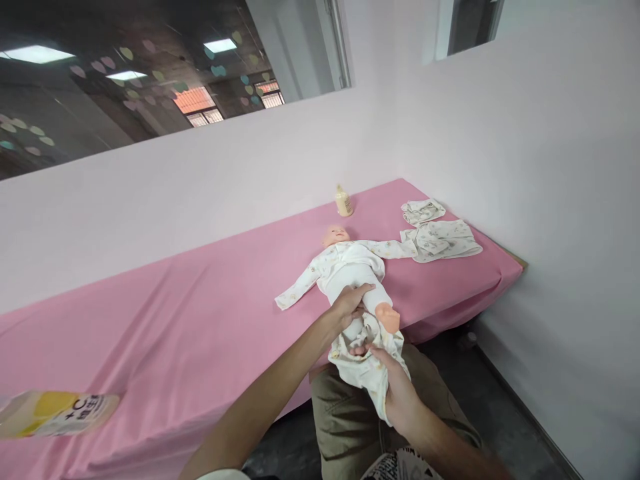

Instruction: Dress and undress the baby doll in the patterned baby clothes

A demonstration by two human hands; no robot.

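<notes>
A baby doll (360, 257) lies on its back on the pink-covered table, its head toward the wall. It wears a white long-sleeved top with a small print, and white covering shows on its legs. My left hand (353, 303) is closed around the doll's leg on the left, the thumb stretched toward the other leg. That other leg ends in a bare foot (388, 318). Below, my right hand (397, 387) grips printed baby pants (363, 370), its fingertips showing through the bunched opening. The pants hang over the table edge, around the end of the left leg, whose foot is hidden.
Folded printed baby clothes (443, 239) lie at the right of the pink table cover (200, 333). A pump bottle (343, 202) stands near the wall behind the doll's head. A labelled bottle (60, 413) lies at the front left. My knees are against the table's front.
</notes>
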